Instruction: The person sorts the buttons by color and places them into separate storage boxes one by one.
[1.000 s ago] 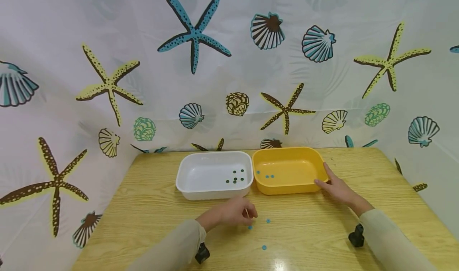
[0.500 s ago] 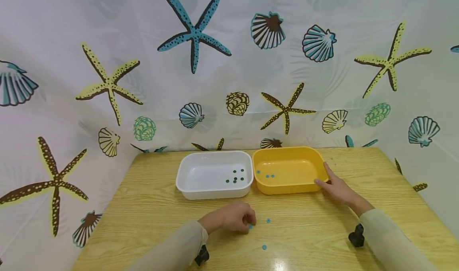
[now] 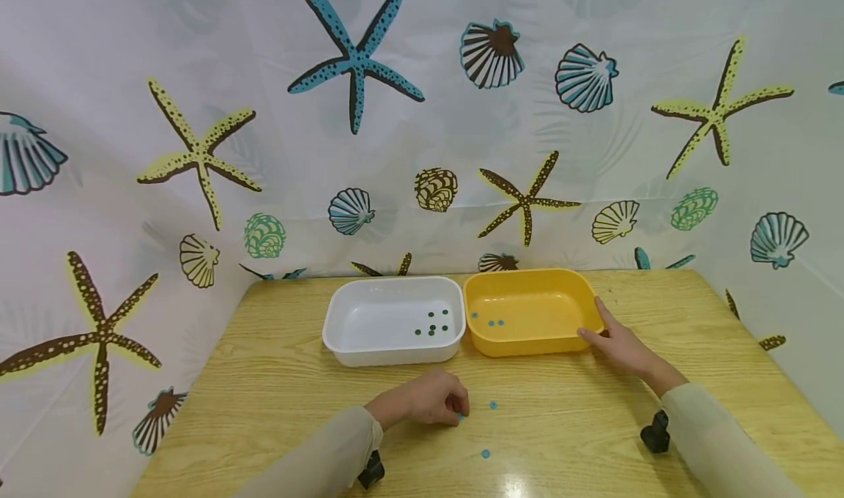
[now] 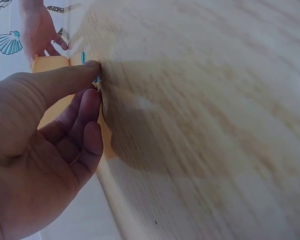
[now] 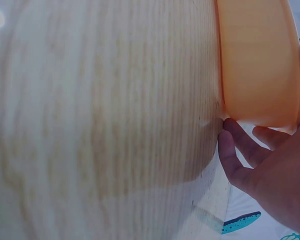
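Note:
In the head view my left hand (image 3: 437,398) is low over the table, thumb and forefinger pinching a small round blue button (image 3: 460,416). The left wrist view shows that button (image 4: 96,79) mostly hidden by the thumb tip, its other fingers loosely curled. Two more blue buttons lie nearby, one to the right (image 3: 493,405) and one closer to me (image 3: 486,454). My right hand (image 3: 620,346) rests against the right end of the yellow tray (image 3: 527,348), thumb at the front rim and fingers spread along the end wall (image 5: 260,120).
Left of the yellow tray, touching it, stands a white tray (image 3: 395,357) with several dark green buttons (image 3: 432,328). Three blue buttons (image 3: 491,324) lie inside the yellow one. Behind the wooden table (image 3: 277,395) hangs a cloth (image 3: 422,132) printed with starfish and shells.
My left hand has lowered slightly toward me, and its thumb and forefinger have come together on the blue button. The right hand and both trays stay put.

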{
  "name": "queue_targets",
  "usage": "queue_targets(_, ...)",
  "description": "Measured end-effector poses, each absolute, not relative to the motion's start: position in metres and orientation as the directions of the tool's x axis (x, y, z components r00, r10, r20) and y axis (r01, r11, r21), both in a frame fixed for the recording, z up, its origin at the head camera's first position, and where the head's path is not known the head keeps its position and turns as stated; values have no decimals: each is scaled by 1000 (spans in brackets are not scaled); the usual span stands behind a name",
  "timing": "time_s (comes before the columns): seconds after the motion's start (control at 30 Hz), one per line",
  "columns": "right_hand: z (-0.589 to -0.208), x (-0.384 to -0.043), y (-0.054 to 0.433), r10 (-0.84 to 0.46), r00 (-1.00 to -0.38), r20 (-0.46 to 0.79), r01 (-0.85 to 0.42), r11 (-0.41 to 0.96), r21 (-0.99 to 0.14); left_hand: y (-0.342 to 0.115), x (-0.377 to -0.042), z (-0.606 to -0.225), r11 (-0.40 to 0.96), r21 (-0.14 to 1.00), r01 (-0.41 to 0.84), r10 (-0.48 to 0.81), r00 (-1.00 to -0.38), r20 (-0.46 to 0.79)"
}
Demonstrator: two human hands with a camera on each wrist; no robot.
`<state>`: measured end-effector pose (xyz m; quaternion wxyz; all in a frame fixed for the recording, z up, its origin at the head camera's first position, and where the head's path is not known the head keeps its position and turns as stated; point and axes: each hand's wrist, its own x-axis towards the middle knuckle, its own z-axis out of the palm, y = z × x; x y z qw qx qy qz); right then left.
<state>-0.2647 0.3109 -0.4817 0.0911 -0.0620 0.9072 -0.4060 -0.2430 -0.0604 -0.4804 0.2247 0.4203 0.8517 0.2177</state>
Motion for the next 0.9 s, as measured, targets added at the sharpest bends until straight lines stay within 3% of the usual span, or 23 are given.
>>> queue_targets(0.9,-479,-263,309,-189,-974,-122,-31,649,-760,-62,-242,-485,581,571,580,780,-596,-189)
